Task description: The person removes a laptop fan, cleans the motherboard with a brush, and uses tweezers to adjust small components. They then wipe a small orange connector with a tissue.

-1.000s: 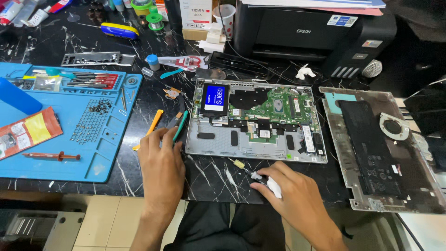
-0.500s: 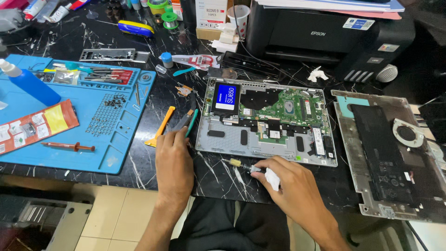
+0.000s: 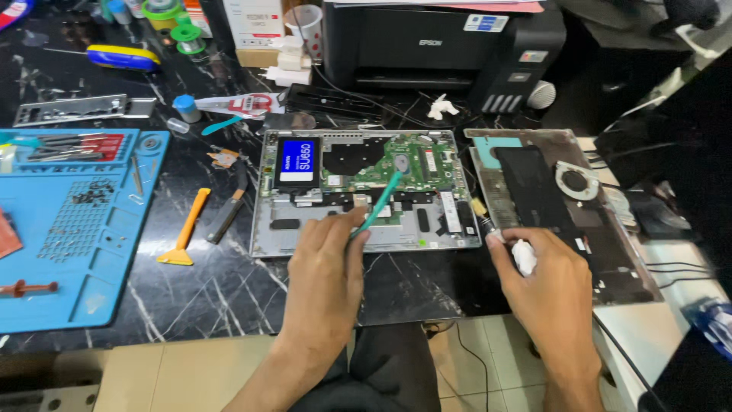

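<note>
Opened grey laptop base (image 3: 366, 191), its green circuit board and black storage drive exposed, is lying flat on the black marbled worktop (image 3: 229, 282) just ahead of me, between my two hands. My left hand (image 3: 324, 267) is resting at the laptop's front edge with the fingers curled shut around a slim teal plastic pry tool (image 3: 379, 206), whose tip is angling up and to the right over the circuit board. My right hand (image 3: 549, 278) is sitting to the right, at the gap between the laptop base and the detached grey bottom cover (image 3: 564, 206) that is lying beside it. This hand is closed loosely around a small white wad (image 3: 523, 256), and its fingertips are pinching a short dark brush-like tool (image 3: 482, 217) with a pale tip; I cannot tell exactly what that tool is.

Left of the laptop, an orange plastic scraper (image 3: 183, 233) and a dark-handled tool (image 3: 229, 214) are lying on the worktop, well apart from my left hand. Farther left, a blue silicone repair mat (image 3: 84, 252) is holding loose screws and small tools. Behind the laptop, a black printer (image 3: 435, 46) is standing at the back of the worktop.
</note>
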